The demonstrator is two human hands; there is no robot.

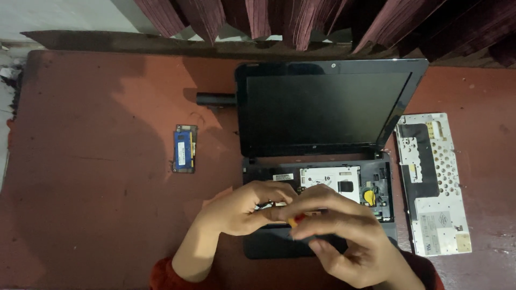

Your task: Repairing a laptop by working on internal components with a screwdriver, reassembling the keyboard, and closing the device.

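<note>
Both hands, left hand and right hand, pinch a small orange-handled tool over the opened laptop. Risk: tip slips, gouges exposed board w/ loose parts nearby.

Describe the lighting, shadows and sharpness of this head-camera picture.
Head view: dim, warm light; a broad soft shadow covers the red table left of the laptop; its dark screen shows no glare; left hand and right hand look slightly soft.

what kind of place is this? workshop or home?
Likely a home or informal repair spot, not a fitted workshop: a bare reddish table under dark red curtains, with an opened laptop, its removed keyboard face down, and a loose memory module.
</note>
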